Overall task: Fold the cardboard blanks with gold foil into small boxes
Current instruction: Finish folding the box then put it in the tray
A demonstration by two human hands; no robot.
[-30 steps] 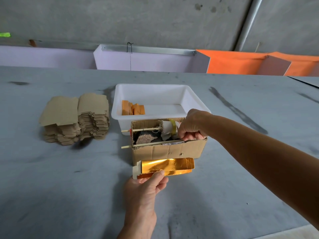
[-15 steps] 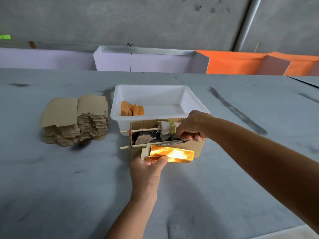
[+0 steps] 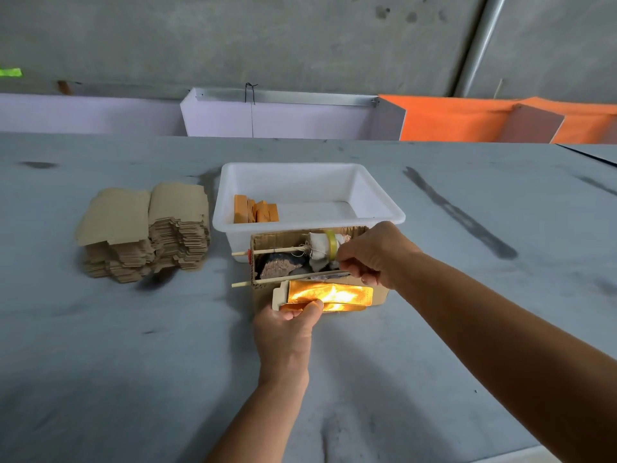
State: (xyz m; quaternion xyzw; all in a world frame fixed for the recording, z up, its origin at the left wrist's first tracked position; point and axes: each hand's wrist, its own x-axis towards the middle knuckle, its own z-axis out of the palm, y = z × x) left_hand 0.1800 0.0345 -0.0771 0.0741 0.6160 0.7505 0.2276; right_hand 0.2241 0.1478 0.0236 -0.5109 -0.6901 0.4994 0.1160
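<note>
My left hand [image 3: 287, 332] pinches the near edge of a gold foil blank [image 3: 334, 295], thumb on top, holding it against the front of a brown cardboard box [image 3: 377, 295]. My right hand [image 3: 374, 255] is curled over the box's right front rim, and its fingertips pinch something thin there that I cannot make out. The open box holds a dark lump and a white cloth bundle wrapped with yellow tape [image 3: 325, 245]. Two wooden sticks [image 3: 270, 252] run across it. A stack of flat cardboard blanks [image 3: 143, 228] lies to the left.
A white plastic tub [image 3: 377, 202] stands just behind the box, with several orange folded pieces [image 3: 255, 210] in its left corner. Purple and orange bins [image 3: 283, 118] line the far table edge. The grey table surface [image 3: 133, 362] spreads around my arms.
My left hand has carried the gold blank forward from the open table up against the box's front wall. My right hand has stayed at the box's right rim.
</note>
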